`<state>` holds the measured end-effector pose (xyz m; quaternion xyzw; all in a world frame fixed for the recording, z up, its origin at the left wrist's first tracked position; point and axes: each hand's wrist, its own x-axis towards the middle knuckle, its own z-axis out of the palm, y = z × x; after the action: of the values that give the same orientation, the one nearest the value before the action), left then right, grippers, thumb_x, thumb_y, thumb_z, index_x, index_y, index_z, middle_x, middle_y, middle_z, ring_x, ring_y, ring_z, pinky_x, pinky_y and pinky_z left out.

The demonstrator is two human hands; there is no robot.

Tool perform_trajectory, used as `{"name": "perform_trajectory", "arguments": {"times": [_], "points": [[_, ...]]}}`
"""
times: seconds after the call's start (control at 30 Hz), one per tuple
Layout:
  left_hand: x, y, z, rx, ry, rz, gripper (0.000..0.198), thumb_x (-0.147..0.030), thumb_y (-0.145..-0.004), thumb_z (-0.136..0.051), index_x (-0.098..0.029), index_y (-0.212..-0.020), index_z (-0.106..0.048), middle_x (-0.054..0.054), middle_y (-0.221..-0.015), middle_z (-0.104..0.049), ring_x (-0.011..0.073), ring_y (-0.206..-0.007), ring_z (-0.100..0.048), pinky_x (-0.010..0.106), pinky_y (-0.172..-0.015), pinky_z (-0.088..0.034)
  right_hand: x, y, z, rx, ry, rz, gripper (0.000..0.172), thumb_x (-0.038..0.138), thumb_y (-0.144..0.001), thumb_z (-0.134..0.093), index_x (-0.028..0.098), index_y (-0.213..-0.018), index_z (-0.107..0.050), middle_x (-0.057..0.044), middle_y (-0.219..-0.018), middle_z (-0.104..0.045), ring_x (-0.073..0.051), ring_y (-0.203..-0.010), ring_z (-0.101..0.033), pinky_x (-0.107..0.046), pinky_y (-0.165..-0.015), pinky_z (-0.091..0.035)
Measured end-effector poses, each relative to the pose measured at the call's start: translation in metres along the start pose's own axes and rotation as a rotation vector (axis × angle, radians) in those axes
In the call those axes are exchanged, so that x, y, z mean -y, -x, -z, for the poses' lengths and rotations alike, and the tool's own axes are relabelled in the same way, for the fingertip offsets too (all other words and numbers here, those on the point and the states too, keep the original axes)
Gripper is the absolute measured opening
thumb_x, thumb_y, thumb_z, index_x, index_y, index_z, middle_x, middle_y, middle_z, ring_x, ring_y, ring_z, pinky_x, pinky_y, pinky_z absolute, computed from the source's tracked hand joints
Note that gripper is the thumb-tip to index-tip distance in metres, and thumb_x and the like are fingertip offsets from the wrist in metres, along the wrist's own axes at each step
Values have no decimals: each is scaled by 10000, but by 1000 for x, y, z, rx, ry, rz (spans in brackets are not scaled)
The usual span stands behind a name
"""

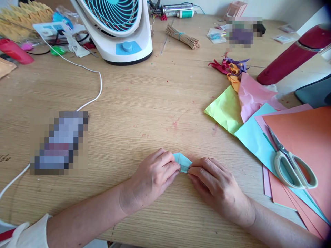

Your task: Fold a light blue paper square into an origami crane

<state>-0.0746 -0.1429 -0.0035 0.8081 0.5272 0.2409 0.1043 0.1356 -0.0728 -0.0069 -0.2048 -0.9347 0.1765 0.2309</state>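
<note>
Between my two hands is a small piece of folded light-blue paper [183, 161], near the front middle of the wooden table [144, 113]. My left hand [156, 172] pinches its left side, fingers closed. At the right side of the paper, my right hand [216, 182] grips it between thumb and fingers. Parts of the paper are hidden behind the fingertips, and a crease line shows across its visible face.
To the right, scissors [292, 165] lie on coloured paper sheets [310, 137]. Behind them are folded paper figures [231, 69] and a red flask [292, 55]. A white fan [121, 41] stands at the back. Leftward lies a blurred phone-like device [60, 143] beside a white cable [99, 82].
</note>
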Motion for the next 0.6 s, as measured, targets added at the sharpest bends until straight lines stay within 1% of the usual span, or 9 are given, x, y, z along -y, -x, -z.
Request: {"name": "perform_trajectory", "arguments": {"times": [0.23, 0.4, 0.6], "points": [[1, 3, 0, 15, 2, -13, 192, -129, -992, -496, -148, -893, -659, 39, -838, -600, 176, -821, -537, 318, -748, -498, -1, 2, -1, 3, -23, -9, 125, 105, -959, -553, 145, -916, -664, -64, -860, -660, -157, -755, -592, -306, -688, -485], [1, 4, 1, -24, -5, -52, 206, -110, -991, -499, -157, -867, -656, 24, -810, -608, 160, -817, -554, 300, -764, -499, -1, 3, -3, 10, -32, -13, 129, 103, -962, -550, 147, -927, -667, -61, -876, -663, -152, -764, -587, -305, -693, -476], [2, 4, 0, -23, 68, -20, 230, -140, -987, -525, -162, -794, -647, 12, -786, -606, 149, -813, -556, 281, -744, -482, -1, 4, -2, 20, -37, -15, 131, 97, -960, -553, 150, -932, -669, -59, -884, -662, -153, -772, -588, -307, -699, -463]]}}
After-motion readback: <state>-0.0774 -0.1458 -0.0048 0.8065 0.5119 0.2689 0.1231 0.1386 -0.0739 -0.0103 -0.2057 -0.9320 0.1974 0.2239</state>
